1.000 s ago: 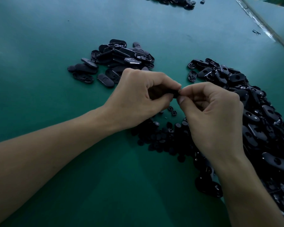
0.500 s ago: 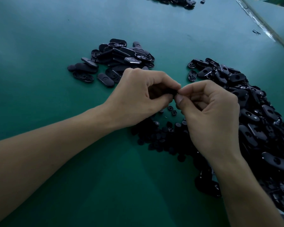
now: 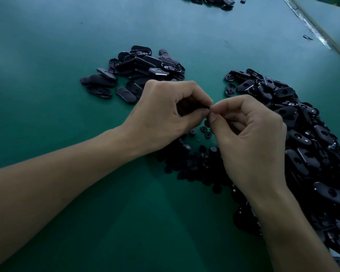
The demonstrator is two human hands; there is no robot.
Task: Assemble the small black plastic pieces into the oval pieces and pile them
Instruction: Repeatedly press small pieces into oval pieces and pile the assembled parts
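As left hand (image 3: pixel 161 118) pinches, black piece (image 3: pixel 204 107) protrudes.

The green table (image 3: pixel 57 46) carries a left heap of black oval pieces (image 3: pixel 141 65) and a bigger right heap (image 3: pixel 306 138). Small round pieces (image 3: pixel 192 163) lie touching the right heap.

I look down on what reads as a small-parts assembly workshop. A broad green work table (image 3: pixel 67 46) bears sorted heaps of identical black oval pieces (image 3: pixel 302 146) and small round pieces (image 3: pixel 192 165), with another heap (image 3: pixel 210 0) farther off.

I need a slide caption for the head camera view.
Left hand and right hand pinch a black part above the small pieces on a green table.
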